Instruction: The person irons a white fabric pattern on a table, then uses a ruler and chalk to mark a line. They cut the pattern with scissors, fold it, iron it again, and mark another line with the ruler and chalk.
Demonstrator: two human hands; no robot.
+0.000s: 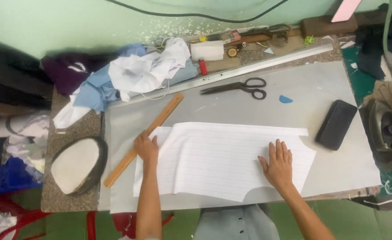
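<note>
We are pressing a white, faintly striped, cut fabric panel [214, 160] lying flat and smooth across the grey worktable [320, 84].

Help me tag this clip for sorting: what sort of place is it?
Probably a tailoring workshop: both hands flatten a cut piece of white striped fabric on a grey cutting table, with black-handled shears and a long wooden ruler nearby.

bright even light, soft shadows, slight blur, edges bent and dim at left.
</note>
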